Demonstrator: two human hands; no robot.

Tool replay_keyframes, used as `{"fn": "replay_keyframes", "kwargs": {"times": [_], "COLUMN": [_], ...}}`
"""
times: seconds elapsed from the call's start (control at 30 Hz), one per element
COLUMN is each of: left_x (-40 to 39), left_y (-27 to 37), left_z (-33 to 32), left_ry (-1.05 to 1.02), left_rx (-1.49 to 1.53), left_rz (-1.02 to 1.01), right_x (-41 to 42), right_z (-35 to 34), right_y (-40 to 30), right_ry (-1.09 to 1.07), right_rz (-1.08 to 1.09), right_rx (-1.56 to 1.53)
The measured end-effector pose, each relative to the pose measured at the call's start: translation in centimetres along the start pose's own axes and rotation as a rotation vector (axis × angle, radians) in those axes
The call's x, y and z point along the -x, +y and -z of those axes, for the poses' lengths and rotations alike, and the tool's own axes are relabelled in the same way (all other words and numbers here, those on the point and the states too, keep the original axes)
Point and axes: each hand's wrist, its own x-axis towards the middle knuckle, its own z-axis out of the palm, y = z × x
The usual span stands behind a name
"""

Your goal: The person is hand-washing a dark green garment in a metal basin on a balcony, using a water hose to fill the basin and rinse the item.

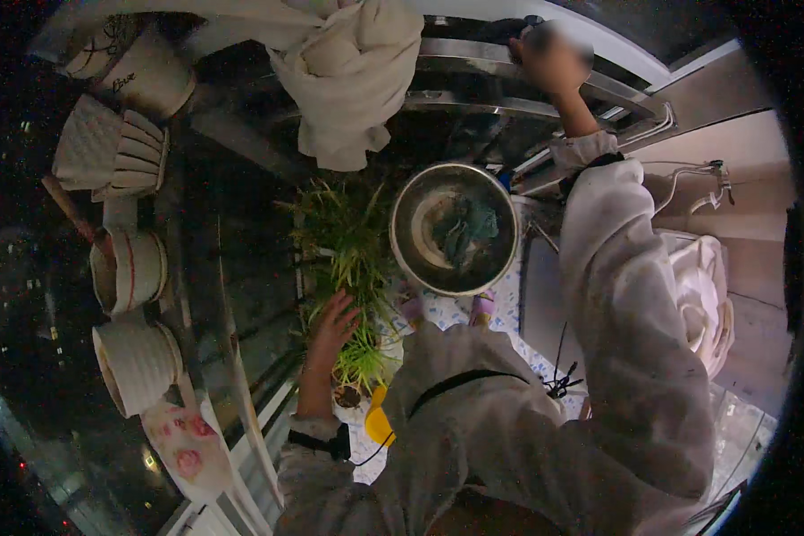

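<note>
My right hand (pixel 553 60) is raised at the top right, beside the upper metal rail (pixel 462 50); a blur covers much of it, and its fingers and hold cannot be made out. Over the green leafy plants (pixel 348 254), my left hand (pixel 335 321) hangs low with its fingers apart and nothing in it. A large round metal basin (pixel 402 261) stands in front of me, with dark teal wet-looking cloth (pixel 465 224) inside. To the left of the raised hand, a bundled pale cloth (pixel 348 80) hangs over the rail.
Fabric-like pots or baskets (pixel 137 368) line the left railing, with a floral-patterned cloth (pixel 187 449) below them. A yellow object (pixel 376 419) lies near a small plant pot (pixel 347 395). At right are a wall tap (pixel 720 181) and a container of pale cloth (pixel 700 295).
</note>
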Motion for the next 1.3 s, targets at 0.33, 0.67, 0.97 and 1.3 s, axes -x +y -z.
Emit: {"fn": "replay_keyframes", "kwargs": {"times": [0.33, 0.67, 0.97, 1.3], "left_x": [1.6, -2.1, -2.8, 0.6], "left_y": [-0.8, -1.1, 0.3, -4.0], "left_z": [0.6, 2.4, -0.1, 1.8], "left_ry": [0.080, -0.061, -0.067, 0.023], "left_rx": [-0.003, -0.037, -0.113, -0.225], "left_rz": [0.018, -0.008, 0.031, 0.104], "right_x": [-2.0, 2.8, 22.6, 33.8], "right_z": [4.1, 18.7, 2.9, -13.0], "right_y": [3.4, 4.7, 5.5, 7.1], "right_ry": [0.442, 0.384, -0.232, -0.565], "right_rz": [0.333, 0.292, 0.229, -0.294], "right_rx": [-0.663, -0.956, -0.715, -1.185]}}
